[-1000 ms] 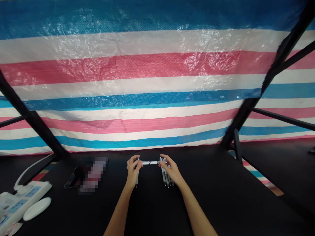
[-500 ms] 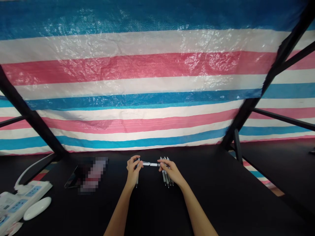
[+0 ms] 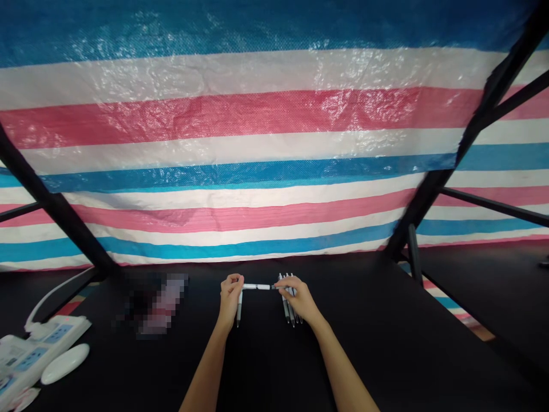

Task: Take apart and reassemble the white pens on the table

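Observation:
Between my hands a white pen (image 3: 257,286) is held level above the black table. My left hand (image 3: 231,290) pinches one end of it, and my right hand (image 3: 295,293) has its fingers closed at the darker grip end. One more pen (image 3: 239,312) lies lengthwise under my left hand, its upper part hidden. Beneath and beside my right hand several similar pens (image 3: 288,312) lie side by side, tips toward me, partly covered by the fingers.
At the left edge lie a white power strip (image 3: 43,349) with a plugged cable and a white oval object (image 3: 66,364). A blurred-out item (image 3: 160,306) lies left of my hands. Black frame bars and a striped tarp (image 3: 257,217) stand behind the table (image 3: 274,366).
The held pen has turned about its length, and its clip no longer shows. My left fingers have closed in more and shifted slightly left, while my right hand stays nearly in place.

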